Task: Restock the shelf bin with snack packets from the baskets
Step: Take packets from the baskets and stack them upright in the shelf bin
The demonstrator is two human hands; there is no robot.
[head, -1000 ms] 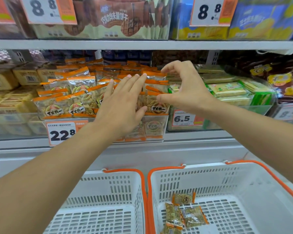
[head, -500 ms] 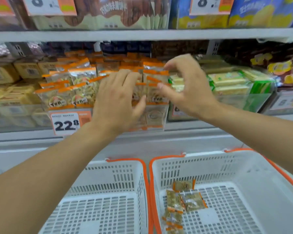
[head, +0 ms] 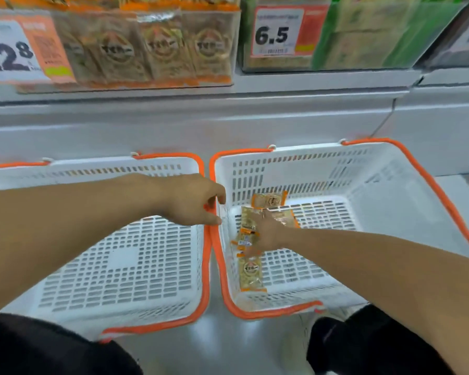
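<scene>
Supermarket shelving fills the top of the view, with pale grey floor below it where two white plastic baskets with orange rims stand side by side, their inner rims almost touching. Snack packets (head: 251,270) with orange ends lie in the right basket (head: 406,185), along its floor near the left wall: one lies lengthwise toward the near edge, one or two more are bunched just beyond it, another two lie toward the far wall. The right hand (head: 263,235) reaches down among the middle packets, its fingers spread and touching them; motion blur hides whether any packet is actually pinched, so I cannot tell the grip. The left hand (head: 192,200) hangs over the gap between the two baskets at the right basket's left rim, fingers loosely curled downward with nothing in them. The left basket (head: 119,266) shows only its slotted floor. Above, on the shelf, the clear-fronted shelf bin (head: 157,47) is packed with upright packets of the same kind, behind a price tag reading 22.8 (head: 8,52) at its left corner. Next to it on the right stands a bin of green packets (head: 363,36) with a 6.5 tag (head: 272,35). Dark trouser knees (head: 52,347) show at the bottom edge.
</scene>
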